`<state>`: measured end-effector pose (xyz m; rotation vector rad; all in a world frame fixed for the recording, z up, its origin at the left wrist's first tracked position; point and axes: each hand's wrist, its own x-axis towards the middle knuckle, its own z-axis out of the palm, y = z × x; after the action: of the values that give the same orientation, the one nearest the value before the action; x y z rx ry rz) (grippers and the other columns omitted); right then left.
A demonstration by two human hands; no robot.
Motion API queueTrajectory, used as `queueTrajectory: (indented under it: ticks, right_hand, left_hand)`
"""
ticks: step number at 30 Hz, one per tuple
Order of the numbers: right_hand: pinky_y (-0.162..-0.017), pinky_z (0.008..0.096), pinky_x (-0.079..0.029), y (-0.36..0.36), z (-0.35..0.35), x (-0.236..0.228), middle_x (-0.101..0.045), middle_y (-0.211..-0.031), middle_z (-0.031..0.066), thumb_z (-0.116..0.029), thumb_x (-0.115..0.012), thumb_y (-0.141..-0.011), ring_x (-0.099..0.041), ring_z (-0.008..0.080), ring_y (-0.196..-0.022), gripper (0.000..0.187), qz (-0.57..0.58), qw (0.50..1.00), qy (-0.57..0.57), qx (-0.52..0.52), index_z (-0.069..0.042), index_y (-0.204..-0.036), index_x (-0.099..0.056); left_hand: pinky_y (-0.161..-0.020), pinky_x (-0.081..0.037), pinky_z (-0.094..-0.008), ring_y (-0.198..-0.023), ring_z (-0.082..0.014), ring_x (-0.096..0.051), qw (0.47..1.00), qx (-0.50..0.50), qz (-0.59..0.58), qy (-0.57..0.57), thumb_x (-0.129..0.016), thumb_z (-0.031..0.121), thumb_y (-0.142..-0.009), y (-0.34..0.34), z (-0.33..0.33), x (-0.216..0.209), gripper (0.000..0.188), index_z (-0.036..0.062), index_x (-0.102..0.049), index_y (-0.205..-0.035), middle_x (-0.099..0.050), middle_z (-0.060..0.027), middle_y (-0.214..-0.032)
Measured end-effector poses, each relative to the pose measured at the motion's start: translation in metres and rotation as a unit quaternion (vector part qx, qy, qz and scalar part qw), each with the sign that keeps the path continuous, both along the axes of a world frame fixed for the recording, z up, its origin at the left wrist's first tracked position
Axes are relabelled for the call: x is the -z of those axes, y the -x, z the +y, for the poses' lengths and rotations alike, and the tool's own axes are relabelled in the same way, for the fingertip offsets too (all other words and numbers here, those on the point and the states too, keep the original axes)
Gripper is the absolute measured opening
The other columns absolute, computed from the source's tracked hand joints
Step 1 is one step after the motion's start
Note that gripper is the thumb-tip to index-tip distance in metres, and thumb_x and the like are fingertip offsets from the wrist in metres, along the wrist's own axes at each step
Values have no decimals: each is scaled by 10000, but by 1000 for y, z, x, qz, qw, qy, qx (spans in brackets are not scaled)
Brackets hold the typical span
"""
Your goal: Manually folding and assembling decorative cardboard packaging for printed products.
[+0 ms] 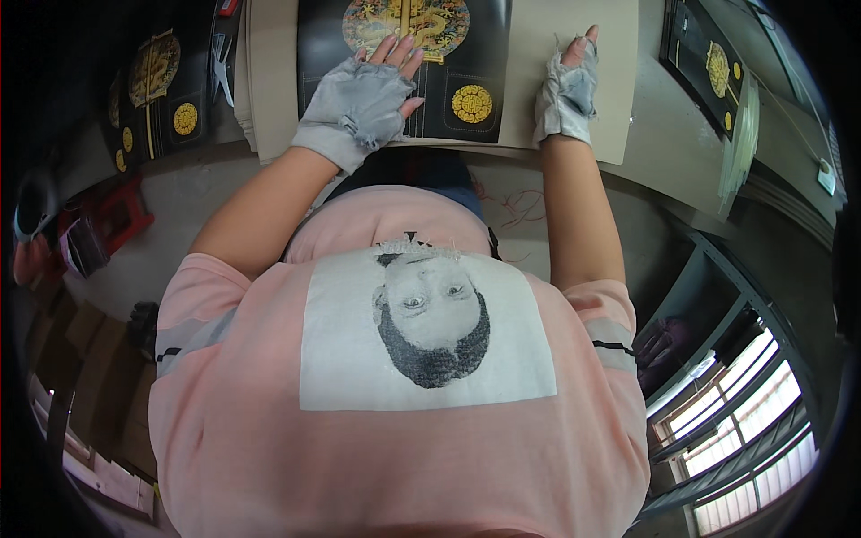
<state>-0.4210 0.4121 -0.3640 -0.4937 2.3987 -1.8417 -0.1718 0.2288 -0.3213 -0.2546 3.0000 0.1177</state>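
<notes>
My left hand (363, 103), in a grey-white fingerless glove, lies on a black printed sheet (430, 103). Its fingers are stretched out over the lower edge of a round gold dragon design, and the thumb stands apart. The sheet also bears a small yellow round emblem at its near right corner. Beneath it is a larger greyish-beige board (538, 18). My right hand (567, 94), gloved the same way, rests on the bare right part of this board. It is seen nearly edge-on, its visible fingers pointing forward and holding nothing I can see.
More black printed pieces (166, 99) stand at the left, near scissors (222, 67). Another black printed piece (708, 67) lies on a stack at the right. A red stool (126, 211) is low on the left; a grey metal frame (717, 278) stands on the right.
</notes>
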Motion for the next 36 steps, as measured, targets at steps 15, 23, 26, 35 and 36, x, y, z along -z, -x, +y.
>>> queueTrajectory:
  ticks: [15,23,26,35,36]
  right_hand:
    - [-1211,663,-261,-95,-15,-50,-317,-1681,209,-608,-553,-967,-324,461,-1529,728,260,763,-526,-270,-202,-1569,-492]
    - [-1232,635,-251,-17,-77,-45,-319,-1692,174,-680,-522,-956,-303,458,-1541,776,309,751,-506,-291,-244,-1594,-453]
    - [-1226,630,-273,23,-114,-46,-359,-1674,177,-681,-515,-958,-318,461,-1532,780,336,735,-515,-288,-232,-1593,-454]
    - [-1261,548,-246,109,-226,-72,-392,-1617,294,-536,-505,-1012,-320,440,-1537,749,257,791,-501,-240,-39,-1569,-446]
    - [-1250,544,-273,119,-235,-67,-414,-1603,293,-536,-522,-1010,-363,440,-1515,748,262,802,-492,-213,-39,-1564,-452]
  left_hand:
    - [-1231,-323,-499,-1555,-298,-338,997,-4,-3,-74,-597,416,-999,4,-4,-9,708,87,-401,-1594,-368,-137,-1673]
    - [-1242,-285,-517,-1572,-297,-292,992,-14,-36,-120,-590,425,-987,7,-8,-7,722,95,-399,-1600,-326,-129,-1695]
    - [-1249,-254,-529,-1590,-300,-246,990,-10,-46,-136,-579,455,-987,4,-8,-1,735,102,-394,-1605,-297,-130,-1710]
    - [-1268,-197,-521,-1605,-287,-200,986,-31,-87,-141,-549,493,-992,2,-5,-2,738,116,-394,-1607,-287,-111,-1713]
    - [-1267,-198,-522,-1605,-287,-202,986,-29,-75,-149,-554,492,-989,3,-4,0,739,117,-395,-1606,-289,-111,-1711]
